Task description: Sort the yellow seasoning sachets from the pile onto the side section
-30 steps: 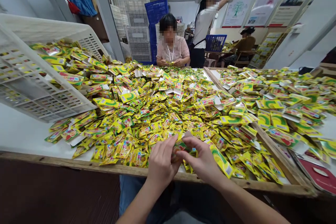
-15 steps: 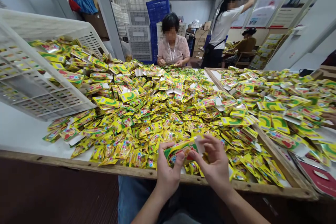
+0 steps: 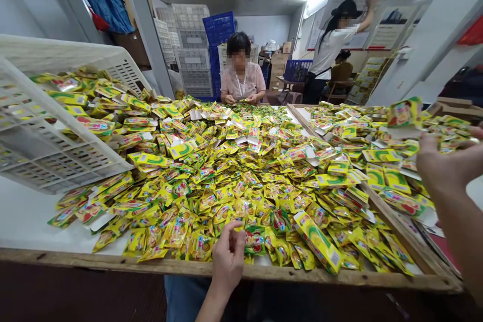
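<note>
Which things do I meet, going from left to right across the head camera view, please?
White plastic crate → left hand → large yellow sachet → wooden tray rim → right hand

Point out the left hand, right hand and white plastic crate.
Left hand [image 3: 228, 257], head view, back of hand
Right hand [image 3: 445, 163], head view, back of hand
White plastic crate [image 3: 56, 153], head view, slatted wall

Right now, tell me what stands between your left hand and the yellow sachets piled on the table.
Nothing visible does: the left hand hangs above the table's wooden front edge, with the yellow foil sachets directly beneath its fingertips.
</note>
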A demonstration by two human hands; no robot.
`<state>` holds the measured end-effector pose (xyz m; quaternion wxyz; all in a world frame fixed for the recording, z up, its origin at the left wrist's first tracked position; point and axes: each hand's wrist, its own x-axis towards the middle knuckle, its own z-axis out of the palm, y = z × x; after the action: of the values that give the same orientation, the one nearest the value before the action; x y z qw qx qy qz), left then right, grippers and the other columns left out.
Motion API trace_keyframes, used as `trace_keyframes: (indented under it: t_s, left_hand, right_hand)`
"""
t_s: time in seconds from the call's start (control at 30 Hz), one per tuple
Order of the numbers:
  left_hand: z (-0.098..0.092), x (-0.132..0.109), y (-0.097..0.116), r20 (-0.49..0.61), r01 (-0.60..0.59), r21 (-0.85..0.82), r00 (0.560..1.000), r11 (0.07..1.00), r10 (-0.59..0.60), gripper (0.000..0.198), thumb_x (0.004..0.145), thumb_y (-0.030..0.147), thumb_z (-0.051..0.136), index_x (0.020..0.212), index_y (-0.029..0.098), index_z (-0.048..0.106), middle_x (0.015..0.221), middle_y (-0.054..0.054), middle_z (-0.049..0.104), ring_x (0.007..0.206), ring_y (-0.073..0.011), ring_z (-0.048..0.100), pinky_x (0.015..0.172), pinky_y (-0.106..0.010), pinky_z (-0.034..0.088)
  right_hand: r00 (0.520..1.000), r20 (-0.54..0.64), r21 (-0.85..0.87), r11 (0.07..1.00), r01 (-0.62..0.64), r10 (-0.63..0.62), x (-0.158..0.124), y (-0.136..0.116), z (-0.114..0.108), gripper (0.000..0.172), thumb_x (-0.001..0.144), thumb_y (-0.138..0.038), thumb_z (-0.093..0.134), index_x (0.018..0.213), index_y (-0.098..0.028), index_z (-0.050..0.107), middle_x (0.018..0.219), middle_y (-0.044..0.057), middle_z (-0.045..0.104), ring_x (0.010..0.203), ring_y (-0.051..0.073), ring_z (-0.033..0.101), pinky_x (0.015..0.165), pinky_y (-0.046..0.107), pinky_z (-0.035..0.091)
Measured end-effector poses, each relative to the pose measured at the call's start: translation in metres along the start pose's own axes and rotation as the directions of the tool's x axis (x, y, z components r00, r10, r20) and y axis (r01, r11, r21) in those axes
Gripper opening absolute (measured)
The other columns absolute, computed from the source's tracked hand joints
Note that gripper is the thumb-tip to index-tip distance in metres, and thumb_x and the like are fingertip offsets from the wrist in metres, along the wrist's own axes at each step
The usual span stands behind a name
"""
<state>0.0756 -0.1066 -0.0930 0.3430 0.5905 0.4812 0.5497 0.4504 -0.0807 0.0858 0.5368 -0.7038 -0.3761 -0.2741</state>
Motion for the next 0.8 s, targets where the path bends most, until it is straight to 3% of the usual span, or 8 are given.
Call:
trace_keyframes:
  t_s: [0.07, 0.13, 0.2, 0.23, 0.33, 0.5, 0.63, 0.8]
  left_hand:
    - [0.002, 0.000, -0.004, 0.013, -0.007, 0.012, 1.000, 1.000, 0.007, 0.030, 0.087, 0.047, 0.047, 0.091, 0.019, 0.058, 0.051, 0.007, 0.038, 0.043, -0.0100, 0.040, 0.043, -0.021, 0.032]
    - [0.003, 0.001, -0.006, 0.043, -0.027, 0.025, 0.999, 0.999, 0.026, 0.030, 0.086, 0.047, 0.048, 0.088, 0.019, 0.058, 0.051, 0.007, 0.037, 0.042, -0.0094, 0.037, 0.042, -0.020, 0.029]
    - [0.003, 0.002, -0.007, 0.061, -0.035, 0.035, 0.998, 0.999, 0.033, 0.029, 0.086, 0.046, 0.050, 0.086, 0.019, 0.058, 0.050, 0.007, 0.036, 0.042, -0.0091, 0.036, 0.042, -0.020, 0.028]
    - [0.003, 0.001, -0.007, 0.054, -0.031, 0.038, 0.998, 0.999, 0.029, 0.028, 0.086, 0.046, 0.050, 0.084, 0.019, 0.058, 0.050, 0.007, 0.036, 0.042, -0.0091, 0.036, 0.042, -0.020, 0.028]
    - [0.005, -0.005, -0.008, 0.017, -0.006, 0.047, 1.000, 0.999, 0.005, 0.029, 0.086, 0.047, 0.050, 0.081, 0.019, 0.058, 0.050, 0.007, 0.035, 0.042, -0.0091, 0.035, 0.043, -0.020, 0.028]
    - [-0.003, 0.006, -0.002, -0.009, -0.055, 0.122, 0.998, 0.991, 0.057, 0.031, 0.087, 0.045, 0.046, 0.077, 0.018, 0.057, 0.049, 0.006, 0.038, 0.042, -0.0091, 0.039, 0.041, -0.019, 0.032]
    - [-0.028, 0.078, 0.008, -0.058, -0.075, 0.332, 0.993, 0.940, 0.100, 0.028, 0.087, 0.040, 0.043, 0.081, 0.017, 0.058, 0.055, 0.002, 0.048, 0.050, -0.0127, 0.049, 0.047, -0.022, 0.041]
    - [-0.039, 0.171, -0.004, -0.004, -0.064, 0.465, 0.997, 0.883, 0.074, 0.024, 0.071, 0.013, 0.059, 0.095, 0.015, 0.061, 0.111, -0.015, 0.061, 0.110, -0.0285, 0.052, 0.096, -0.043, 0.039]
  right_hand:
    - [0.961, 0.098, 0.021, 0.966, 0.256, -0.257, -0.014, -0.005, 0.011, 0.045, 0.090, -0.036, 0.045, 0.128, -0.012, 0.048, 0.127, 0.025, 0.052, 0.119, 0.036, 0.048, 0.095, 0.044, 0.034]
    - [0.819, 0.359, 0.124, 0.893, 0.433, -0.447, -0.051, -0.021, 0.028, 0.024, 0.089, -0.024, 0.047, 0.103, -0.017, 0.065, 0.098, 0.015, 0.067, 0.099, 0.029, 0.062, 0.088, 0.039, 0.042]
    - [0.511, 0.643, 0.275, 0.795, 0.541, -0.570, -0.095, -0.043, 0.045, 0.019, 0.082, -0.012, 0.054, 0.081, -0.021, 0.070, 0.079, 0.006, 0.070, 0.078, 0.019, 0.066, 0.075, 0.029, 0.047]
    - [0.198, 0.816, 0.333, 0.722, 0.607, -0.544, -0.115, -0.054, 0.053, 0.025, 0.082, -0.007, 0.051, 0.087, -0.021, 0.071, 0.085, 0.006, 0.071, 0.082, 0.018, 0.065, 0.076, 0.028, 0.047]
    - [-0.075, 0.906, 0.361, 0.669, 0.650, -0.416, -0.154, -0.078, 0.069, 0.024, 0.074, -0.003, 0.055, 0.082, -0.016, 0.073, 0.089, 0.011, 0.071, 0.088, 0.023, 0.064, 0.075, 0.029, 0.046]
    - [-0.100, 0.958, 0.260, 0.666, 0.699, -0.269, -0.159, -0.082, 0.075, 0.022, 0.070, -0.003, 0.052, 0.077, -0.009, 0.072, 0.083, 0.020, 0.071, 0.081, 0.029, 0.067, 0.067, 0.031, 0.046]
    - [-0.116, 0.966, 0.244, 0.661, 0.710, -0.232, -0.156, -0.079, 0.072, 0.026, 0.078, -0.007, 0.046, 0.090, -0.009, 0.069, 0.089, 0.019, 0.071, 0.085, 0.029, 0.068, 0.066, 0.030, 0.046]
    - [-0.086, 0.979, 0.188, 0.663, 0.725, -0.184, -0.169, -0.082, 0.070, 0.031, 0.083, -0.006, 0.041, 0.106, -0.008, 0.062, 0.090, 0.020, 0.070, 0.081, 0.028, 0.070, 0.062, 0.030, 0.046]
